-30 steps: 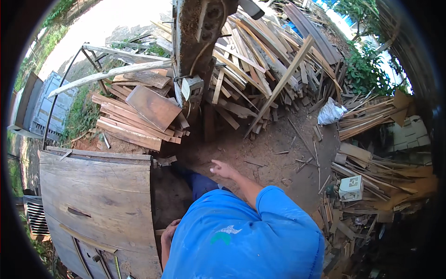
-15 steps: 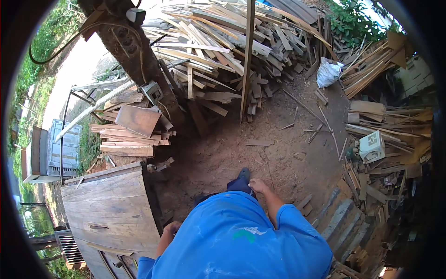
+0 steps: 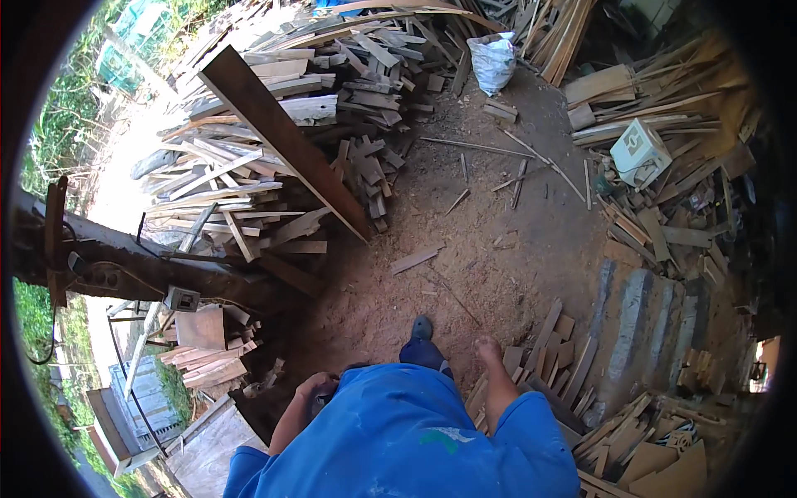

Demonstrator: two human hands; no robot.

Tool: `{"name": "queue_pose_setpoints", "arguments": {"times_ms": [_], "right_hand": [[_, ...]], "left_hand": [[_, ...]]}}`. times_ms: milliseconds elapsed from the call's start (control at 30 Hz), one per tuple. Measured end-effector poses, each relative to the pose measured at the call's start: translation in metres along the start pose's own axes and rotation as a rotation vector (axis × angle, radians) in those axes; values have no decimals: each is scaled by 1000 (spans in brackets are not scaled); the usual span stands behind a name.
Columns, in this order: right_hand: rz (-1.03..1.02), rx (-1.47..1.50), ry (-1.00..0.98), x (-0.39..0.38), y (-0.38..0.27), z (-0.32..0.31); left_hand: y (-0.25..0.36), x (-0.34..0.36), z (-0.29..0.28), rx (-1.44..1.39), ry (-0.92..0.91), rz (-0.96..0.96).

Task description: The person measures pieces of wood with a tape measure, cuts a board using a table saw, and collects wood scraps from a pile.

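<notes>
My left hand [image 3: 313, 385] is at the left side of the blue shirt [image 3: 374, 432]. Its fingers curl beside a dark shape, partly hidden, whose kind I cannot make out. To the right, my right hand [image 3: 487, 347] hangs low over the dirt, apart from the boards behind it; its fingers are too small and blurred to read. Between the hands, one dark shoe [image 3: 422, 328] shows below a dark trouser leg [image 3: 422, 355]. A thin loose stick [image 3: 455, 295] lies on the ground just ahead of my right hand.
A leaning plank [image 3: 286, 145] stands against a large pile of wood offcuts [image 3: 357, 91]. A dark beam [image 3: 108, 270] crosses the left side. A white sack [image 3: 492, 62] and a white box [image 3: 640, 154] sit farther right. Short boards [image 3: 552, 353] stack near my right arm.
My view has swung to the right: the wood pile, sack and beam have shifted left. The wooden tabletop at lower left is mostly out of view. My right arm is straighter, its hand lower.
</notes>
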State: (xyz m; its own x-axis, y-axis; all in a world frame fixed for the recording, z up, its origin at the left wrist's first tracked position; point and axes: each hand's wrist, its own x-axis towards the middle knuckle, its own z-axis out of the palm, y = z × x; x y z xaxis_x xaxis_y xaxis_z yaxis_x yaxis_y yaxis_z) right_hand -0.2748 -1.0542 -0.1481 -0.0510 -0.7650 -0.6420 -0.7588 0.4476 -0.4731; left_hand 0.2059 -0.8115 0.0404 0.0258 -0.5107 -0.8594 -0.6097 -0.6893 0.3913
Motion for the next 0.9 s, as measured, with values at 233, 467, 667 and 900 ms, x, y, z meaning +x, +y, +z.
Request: {"name": "queue_pose_setpoints", "arguments": {"times_ms": [233, 467, 667, 900], "right_hand": [[21, 53, 17, -40, 53, -21], [181, 210, -132, -72, -2, 15], [92, 37, -60, -1, -65, -6], [97, 42, 96, 133, -214, -75]], "left_hand": [[70, 70, -78, -181, 119, -39], [110, 157, -134, -235, 86, -15], [172, 252, -204, -32, -183, -108], [226, 346, -319, 131, -232, 11]]}}
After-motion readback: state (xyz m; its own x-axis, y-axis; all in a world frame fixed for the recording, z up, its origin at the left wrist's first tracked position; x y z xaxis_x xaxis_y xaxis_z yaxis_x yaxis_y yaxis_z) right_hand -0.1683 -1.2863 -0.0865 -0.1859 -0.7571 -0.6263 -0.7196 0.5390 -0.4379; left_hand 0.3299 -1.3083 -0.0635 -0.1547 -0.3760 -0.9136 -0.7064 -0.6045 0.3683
